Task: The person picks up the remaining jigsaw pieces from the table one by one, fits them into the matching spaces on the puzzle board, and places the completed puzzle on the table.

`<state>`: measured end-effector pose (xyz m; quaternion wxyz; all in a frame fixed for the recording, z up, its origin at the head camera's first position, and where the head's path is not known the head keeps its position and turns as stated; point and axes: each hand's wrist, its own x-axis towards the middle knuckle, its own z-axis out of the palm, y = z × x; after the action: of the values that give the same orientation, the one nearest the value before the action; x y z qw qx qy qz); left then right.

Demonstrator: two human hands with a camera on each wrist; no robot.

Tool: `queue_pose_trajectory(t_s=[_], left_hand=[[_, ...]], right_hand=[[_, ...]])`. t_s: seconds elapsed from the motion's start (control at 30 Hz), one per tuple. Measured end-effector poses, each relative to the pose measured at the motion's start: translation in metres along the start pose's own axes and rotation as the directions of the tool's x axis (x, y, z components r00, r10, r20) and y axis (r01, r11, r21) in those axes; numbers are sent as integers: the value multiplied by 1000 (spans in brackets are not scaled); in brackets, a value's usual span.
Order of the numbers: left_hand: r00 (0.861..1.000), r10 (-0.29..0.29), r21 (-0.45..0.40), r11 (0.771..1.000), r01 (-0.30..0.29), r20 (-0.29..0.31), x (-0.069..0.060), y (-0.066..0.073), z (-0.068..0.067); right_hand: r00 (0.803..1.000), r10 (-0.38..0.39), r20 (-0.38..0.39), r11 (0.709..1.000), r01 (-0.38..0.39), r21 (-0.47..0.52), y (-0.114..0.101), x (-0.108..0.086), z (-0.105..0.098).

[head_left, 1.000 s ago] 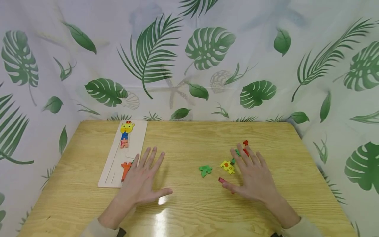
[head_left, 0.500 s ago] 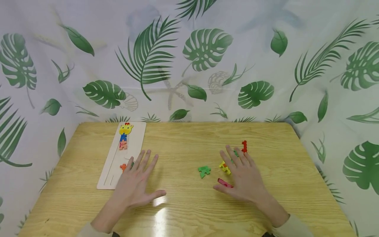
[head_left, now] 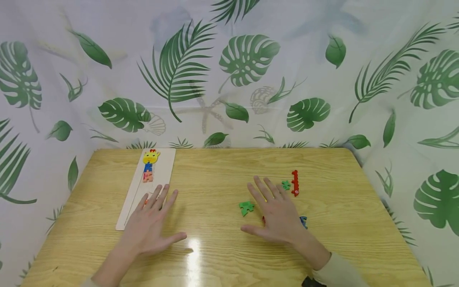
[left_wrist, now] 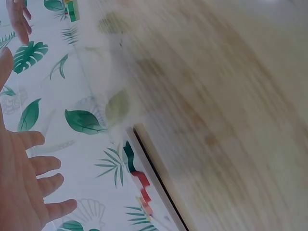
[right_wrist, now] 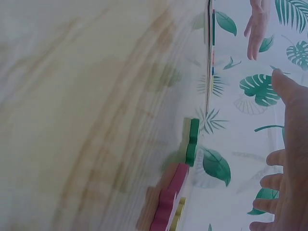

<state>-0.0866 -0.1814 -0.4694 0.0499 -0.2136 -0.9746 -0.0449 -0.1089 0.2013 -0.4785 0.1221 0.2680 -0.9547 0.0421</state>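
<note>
In the head view, my left hand (head_left: 148,227) is held with fingers spread over the lower part of a pale puzzle board (head_left: 163,167), holding nothing. On the board are a yellow giraffe-head piece (head_left: 151,157), a blue piece (head_left: 148,167) and a pink piece (head_left: 148,176); a bit of orange shows between my fingers. My right hand (head_left: 283,217), also spread and holding nothing, hovers over loose puzzle pieces and hides some. A green piece (head_left: 246,207) lies left of it, a blue piece (head_left: 303,222) to its right. The right wrist view shows a pink piece (right_wrist: 168,207) below the hand.
Beyond my right fingertips lie a small green piece (head_left: 285,185) and a long red piece (head_left: 295,183). All rests on a wooden table (head_left: 215,171). A white leaf-patterned curtain (head_left: 201,87) stands behind the table and along both sides.
Both hands have moved left, still spread. My right hand uncovers the red, small green and blue pieces and now covers the yellow one. The pieces themselves look unmoved.
</note>
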Motion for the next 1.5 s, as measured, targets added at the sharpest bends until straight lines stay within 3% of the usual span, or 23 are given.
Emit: queue_pose_trajectory(t_s=[0.17,0.47,0.73,0.9,1.5], left_hand=[[1000,2,0,1000,-2,2,-4,-11,0],[1000,18,10,1000,-18,-9,-15,-37,7],[996,-50,1,999,50,72,-23,-57,3],[992,-71,41,997,67,106,-23,-68,5],[988,-79,34,997,75,132,-35,-99,7]], right_hand=[[999,-7,40,1000,6,25,-9,6,3],[998,-57,39,992,53,114,-28,17,6],[986,-95,139,993,83,88,-48,31,17],[983,-116,144,989,102,103,-61,41,21],[954,-202,222,977,180,116,-89,72,34]])
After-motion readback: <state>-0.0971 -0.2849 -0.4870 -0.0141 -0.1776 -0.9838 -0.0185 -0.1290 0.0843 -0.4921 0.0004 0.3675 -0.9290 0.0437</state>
